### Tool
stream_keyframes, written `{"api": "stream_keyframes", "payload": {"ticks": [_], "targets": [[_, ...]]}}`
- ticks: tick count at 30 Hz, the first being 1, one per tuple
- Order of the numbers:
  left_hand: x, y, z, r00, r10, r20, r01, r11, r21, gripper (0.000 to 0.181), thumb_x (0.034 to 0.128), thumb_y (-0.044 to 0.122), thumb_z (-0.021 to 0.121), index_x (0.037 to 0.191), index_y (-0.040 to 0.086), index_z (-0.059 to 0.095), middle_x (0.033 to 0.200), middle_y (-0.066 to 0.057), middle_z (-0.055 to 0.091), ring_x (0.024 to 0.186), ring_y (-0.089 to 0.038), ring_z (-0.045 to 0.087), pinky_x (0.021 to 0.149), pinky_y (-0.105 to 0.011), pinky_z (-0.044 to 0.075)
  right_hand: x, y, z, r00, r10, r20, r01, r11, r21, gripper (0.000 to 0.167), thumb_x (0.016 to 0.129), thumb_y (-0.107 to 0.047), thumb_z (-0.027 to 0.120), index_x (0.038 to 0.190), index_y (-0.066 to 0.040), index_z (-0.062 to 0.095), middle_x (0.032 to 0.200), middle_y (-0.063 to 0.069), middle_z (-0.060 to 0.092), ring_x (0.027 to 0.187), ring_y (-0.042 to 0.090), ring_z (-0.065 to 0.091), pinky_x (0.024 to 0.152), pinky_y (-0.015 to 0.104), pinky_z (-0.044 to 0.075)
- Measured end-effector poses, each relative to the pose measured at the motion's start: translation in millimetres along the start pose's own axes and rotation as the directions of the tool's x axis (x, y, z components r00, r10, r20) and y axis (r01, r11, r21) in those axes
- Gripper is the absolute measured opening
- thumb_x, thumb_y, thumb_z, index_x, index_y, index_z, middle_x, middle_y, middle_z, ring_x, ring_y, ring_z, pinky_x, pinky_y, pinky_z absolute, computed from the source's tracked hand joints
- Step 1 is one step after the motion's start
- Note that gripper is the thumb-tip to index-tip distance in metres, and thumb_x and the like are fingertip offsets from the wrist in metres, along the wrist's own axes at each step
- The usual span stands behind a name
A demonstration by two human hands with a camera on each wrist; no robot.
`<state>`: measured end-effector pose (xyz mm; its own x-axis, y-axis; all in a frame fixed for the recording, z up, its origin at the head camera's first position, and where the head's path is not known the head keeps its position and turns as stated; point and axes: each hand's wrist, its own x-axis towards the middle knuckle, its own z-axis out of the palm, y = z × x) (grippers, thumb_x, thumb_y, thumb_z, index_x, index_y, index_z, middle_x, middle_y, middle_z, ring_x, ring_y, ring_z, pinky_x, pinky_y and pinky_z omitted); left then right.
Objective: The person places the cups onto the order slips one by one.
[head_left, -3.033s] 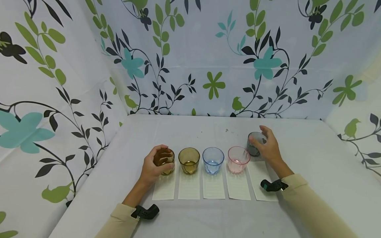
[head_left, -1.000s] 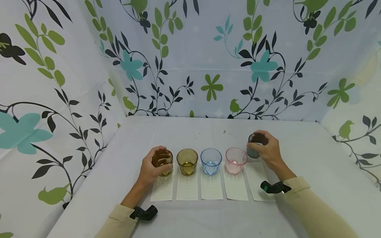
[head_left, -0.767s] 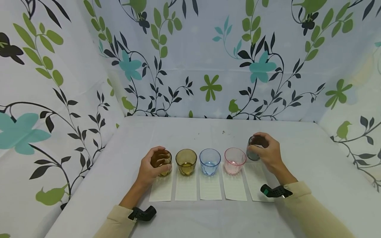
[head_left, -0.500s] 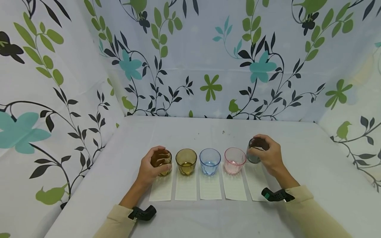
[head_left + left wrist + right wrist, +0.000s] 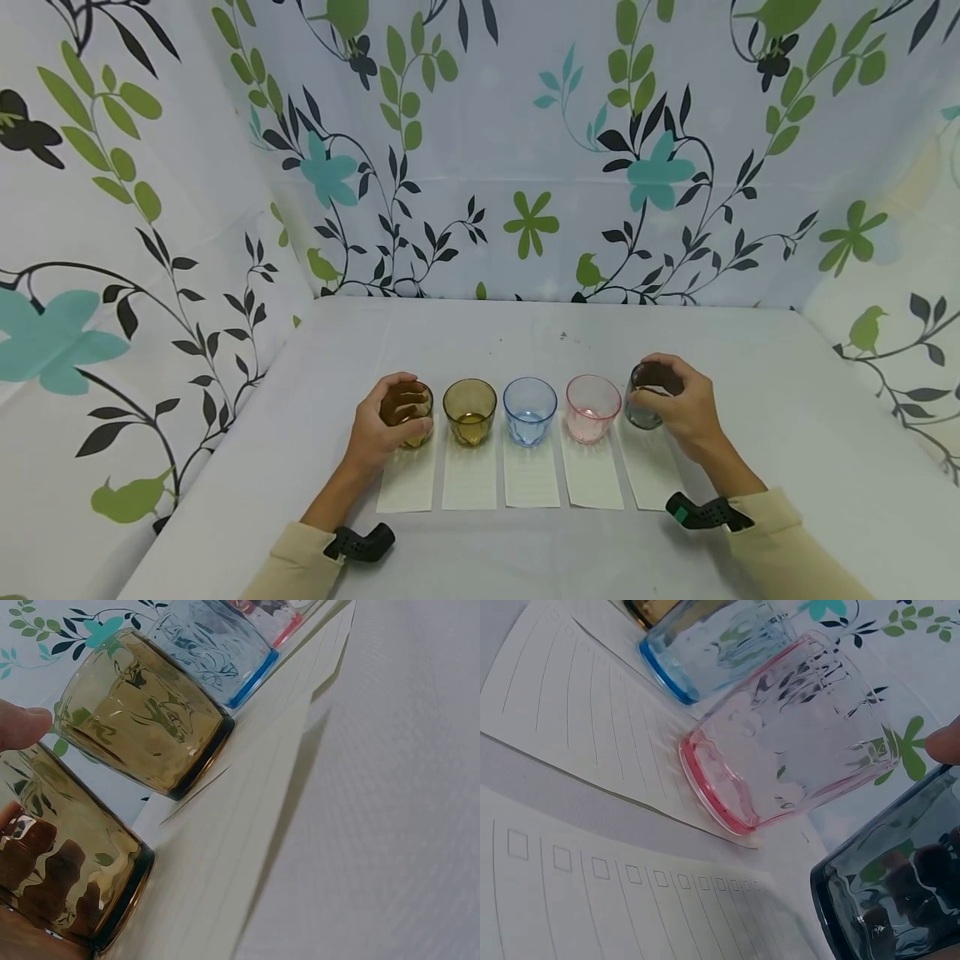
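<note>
My left hand [image 5: 377, 429] grips a brown-amber glass [image 5: 105, 847] at the left end of a row, its fingers visible through the wall. My right hand [image 5: 690, 412] holds a smoky grey glass [image 5: 643, 417] at the right end, thumb on the near side. Whether that glass rests on the surface or hangs just above it, I cannot tell. Between the hands stand an olive-amber glass [image 5: 470, 414], a blue glass [image 5: 529, 412] and a pink glass [image 5: 592, 410], all upright. The grey glass is close beside the pink one in the head view.
Several lined paper strips lie side by side before the glasses, among them a middle strip [image 5: 532, 479] and a right-hand strip [image 5: 651, 471] with small printed boxes. A white cloth [image 5: 487, 554] covers the table. A leaf-patterned curtain [image 5: 450, 108] hangs behind.
My right hand has closed more firmly round the grey glass and brought it nearer, to the far end of the right-hand strip. My left hand keeps its grip in place.
</note>
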<state>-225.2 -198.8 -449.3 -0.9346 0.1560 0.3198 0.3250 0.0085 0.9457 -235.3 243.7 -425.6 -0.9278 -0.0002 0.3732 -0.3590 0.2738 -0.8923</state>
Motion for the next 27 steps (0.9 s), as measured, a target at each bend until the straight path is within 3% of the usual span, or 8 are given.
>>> {"api": "stream_keyframes", "payload": {"ticks": [9,15,27], "targets": [[-0.2,0.4,1.2,1.000,0.010,0.002,-0.010,1.000,-0.020,0.064,0.0815,-0.006,0.076,0.138,0.003,0.049,0.129,-0.023,0.058,0.117,-0.034,0.059,0.100,-0.043,0.053,-5.8,3,3,0.999,0.026,0.019,-0.026,0.999,0.018,0.050,0.082,0.009,0.075,0.127,0.009,0.054,0.109,0.018,0.063,0.099,0.024,0.064,0.086,0.015,0.054],[0.0,-0.4,0.6,1.000,0.005,-0.004,-0.005,1.000,-0.005,0.063,0.0813,-0.006,0.076,0.138,0.004,0.049,0.128,-0.022,0.058,0.118,-0.039,0.058,0.100,-0.041,0.053,-8.8,5,5,0.999,0.035,0.021,-0.036,0.999,0.040,0.050,0.081,0.011,0.074,0.126,0.011,0.053,0.108,0.015,0.063,0.098,0.021,0.064,0.086,0.016,0.055],[-2.3,1.4,1.1,1.000,-0.019,-0.017,0.020,1.000,0.014,0.063,0.0814,-0.004,0.076,0.138,0.005,0.050,0.128,-0.022,0.059,0.116,-0.033,0.060,0.097,-0.036,0.055,-15.6,12,4,0.998,0.037,0.047,-0.037,0.999,-0.012,0.049,0.082,0.007,0.076,0.127,0.007,0.055,0.112,0.023,0.063,0.099,0.019,0.064,0.089,0.016,0.054]]}}
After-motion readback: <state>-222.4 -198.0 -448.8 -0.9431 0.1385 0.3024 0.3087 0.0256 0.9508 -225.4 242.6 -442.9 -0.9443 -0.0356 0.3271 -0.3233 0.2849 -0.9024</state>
